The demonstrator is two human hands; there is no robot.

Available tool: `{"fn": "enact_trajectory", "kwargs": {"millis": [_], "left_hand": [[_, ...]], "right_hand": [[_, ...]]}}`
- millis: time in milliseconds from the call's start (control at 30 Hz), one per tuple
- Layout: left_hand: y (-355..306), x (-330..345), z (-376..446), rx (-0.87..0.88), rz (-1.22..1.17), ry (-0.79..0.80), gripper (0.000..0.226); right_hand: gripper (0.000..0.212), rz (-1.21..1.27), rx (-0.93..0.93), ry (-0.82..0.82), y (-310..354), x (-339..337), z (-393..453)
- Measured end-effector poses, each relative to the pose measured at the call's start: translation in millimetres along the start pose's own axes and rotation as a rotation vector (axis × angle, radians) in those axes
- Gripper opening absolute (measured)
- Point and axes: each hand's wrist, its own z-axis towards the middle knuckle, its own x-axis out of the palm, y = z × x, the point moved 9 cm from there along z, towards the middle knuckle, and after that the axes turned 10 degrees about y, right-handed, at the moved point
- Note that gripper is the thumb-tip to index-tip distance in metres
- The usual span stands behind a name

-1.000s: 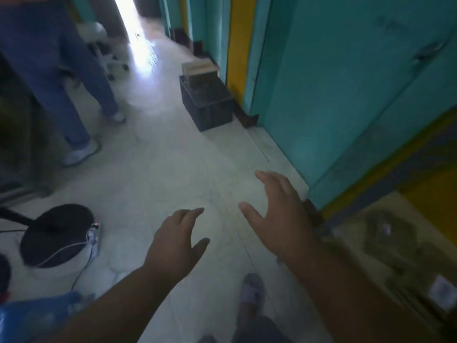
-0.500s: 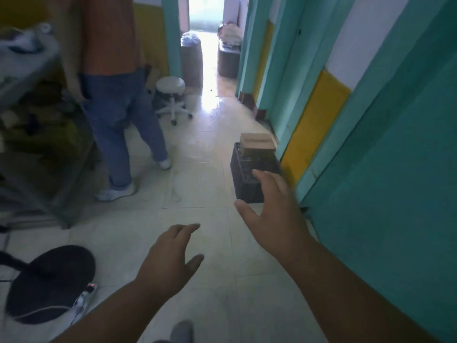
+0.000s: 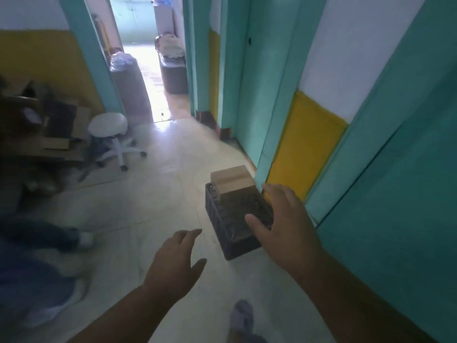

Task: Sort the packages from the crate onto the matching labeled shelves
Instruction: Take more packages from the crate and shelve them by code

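Both my arms are stretched out ahead of me, palms down, holding nothing. My right hand has its fingers spread loose and the thumb swung out to the side; it hangs over the near right part of the black crate, though I cannot tell whether it touches the rim. My left hand is lower and to the left of the crate, apart from it, fingers gently curled and thumb out, over bare floor. The crate sits on the floor just beyond my right fingertips, close to the teal and yellow wall. A cardboard package rests at its far end, past my right hand.
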Motion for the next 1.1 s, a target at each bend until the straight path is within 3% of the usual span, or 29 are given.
{"fn": "enact_trajectory", "kwargs": {"millis": [233, 467, 667, 800, 967, 1100], "left_hand": [[-15, -64, 223, 0.039, 0.100, 0.059, 0.067], [16, -133, 403, 0.080, 0.128, 0.104, 0.065], [41, -119, 575, 0.269, 0.216, 0.307, 0.063], [58, -96, 671, 0.299, 0.329, 0.421, 0.067], [75, -26, 742, 0.335, 0.397, 0.585, 0.064], [112, 53, 793, 0.342, 0.431, 0.672, 0.065]], "right_hand": [[0.068, -0.054, -0.018, 0.020, -39, -4, 220], [0.065, -0.061, 0.081, 0.020, -56, 16, 398], [0.064, -0.047, 0.320, -0.022, -96, 87, 506], [0.064, 0.006, 0.516, -0.003, -128, 136, 550], [0.067, 0.086, 0.758, 0.037, -178, 215, 563], [0.066, 0.145, 0.833, 0.120, -225, 313, 564]]}}
